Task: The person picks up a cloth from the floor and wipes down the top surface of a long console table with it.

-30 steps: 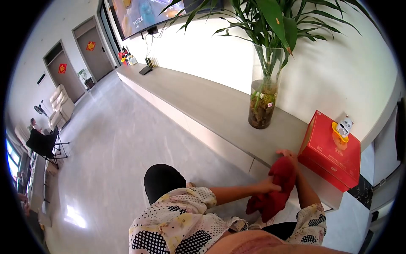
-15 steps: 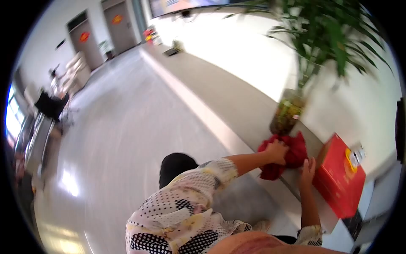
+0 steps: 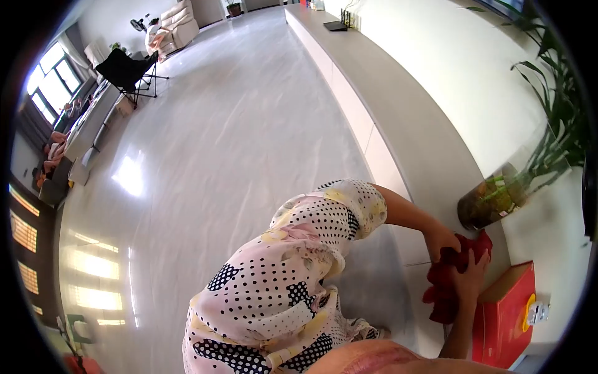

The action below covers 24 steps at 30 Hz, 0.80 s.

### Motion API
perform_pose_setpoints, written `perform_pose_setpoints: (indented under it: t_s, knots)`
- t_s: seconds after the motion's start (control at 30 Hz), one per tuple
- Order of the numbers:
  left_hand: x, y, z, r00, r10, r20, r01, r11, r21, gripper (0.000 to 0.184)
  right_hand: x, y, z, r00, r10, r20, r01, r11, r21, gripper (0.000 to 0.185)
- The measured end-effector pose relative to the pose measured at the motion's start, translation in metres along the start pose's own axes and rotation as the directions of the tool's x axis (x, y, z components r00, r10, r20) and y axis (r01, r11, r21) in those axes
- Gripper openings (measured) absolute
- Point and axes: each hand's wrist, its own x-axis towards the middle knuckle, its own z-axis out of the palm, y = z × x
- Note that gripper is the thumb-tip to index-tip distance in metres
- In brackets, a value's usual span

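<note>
While I hold a bunched red cloth [image 3: 443, 283], my left hand [image 3: 441, 242] and right hand [image 3: 470, 276] with fingers clamped on it, glass vase [image 3: 489, 202] near, red box [image 3: 507, 324] alongside.

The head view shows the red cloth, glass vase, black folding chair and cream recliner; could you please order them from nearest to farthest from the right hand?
1. Red cloth: touching the right hand.
2. Glass vase: on the cabinet, just past the cloth.
3. Black folding chair: across the room, upper left.
4. Cream recliner: farther back than the chair.
</note>
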Motion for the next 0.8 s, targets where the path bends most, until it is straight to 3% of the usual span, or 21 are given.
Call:
perform_pose_setpoints:
  t_s: [0.07, 0.13, 0.17, 0.2, 0.23, 0.33, 0.47, 0.57, 0.67, 0.77, 0.8]
  knots:
    - [-0.013, -0.022, 0.005, 0.992, 0.094, -0.089, -0.085, 0.991, 0.104, 0.077, 0.013, 0.029, 0.011, 0.997, 0.035, 0.073, -0.033, 0.999, -0.035, 0.077]
    - [-0.031, -0.02, -0.011, 0.996, -0.04, -0.077, 0.05, 0.989, 0.137, 0.072, 0.026, 0.066, 0.025, 0.992, 0.084, 0.09, -0.074, 0.992, -0.107, 0.073]
    - [-0.039, -0.021, -0.019, 0.992, -0.103, -0.067, 0.112, 0.981, 0.156, 0.07, 0.031, 0.073, 0.016, 0.974, 0.184, 0.136, -0.168, 0.979, -0.119, 0.07]
    - [-0.049, -0.03, -0.022, 0.988, -0.09, -0.125, 0.104, 0.988, 0.113, 0.066, 0.037, 0.077, 0.007, 0.942, 0.283, 0.178, -0.262, 0.956, -0.135, 0.067]
    - [-0.061, -0.042, -0.022, 0.98, -0.078, -0.183, 0.093, 0.993, 0.071, 0.061, 0.047, 0.117, 0.04, 0.961, 0.262, 0.087, -0.245, 0.955, -0.167, 0.064]
    - [-0.082, -0.048, -0.02, 0.947, -0.054, -0.316, 0.068, 0.997, 0.033, 0.047, 0.062, 0.103, 0.029, 0.902, 0.401, 0.16, -0.365, 0.906, -0.215, 0.063]
    - [-0.082, -0.046, -0.017, 0.903, 0.019, -0.43, 0.029, 0.994, 0.105, 0.033, 0.075, 0.092, 0.022, 0.87, 0.478, 0.125, -0.437, 0.863, -0.254, 0.061]
    - [-0.067, -0.057, -0.025, 0.927, -0.01, -0.376, 0.06, 0.991, 0.123, 0.025, 0.082, 0.113, 0.037, 0.877, 0.468, 0.111, -0.448, 0.879, -0.165, 0.072]
    - [-0.058, -0.066, -0.026, 0.884, -0.106, -0.454, 0.084, 0.994, -0.069, 0.019, 0.081, 0.123, 0.043, 0.886, 0.452, 0.101, -0.436, 0.887, -0.15, 0.077]
    - [-0.057, -0.064, -0.024, 0.838, -0.168, -0.52, 0.111, 0.984, -0.141, 0.014, 0.078, 0.123, 0.048, 0.899, 0.426, 0.104, -0.41, 0.9, -0.151, 0.084]
    - [-0.058, -0.063, -0.023, 0.835, -0.122, -0.536, 0.084, 0.992, -0.095, 0.013, 0.078, 0.125, 0.05, 0.904, 0.415, 0.107, -0.398, 0.905, -0.148, 0.087]
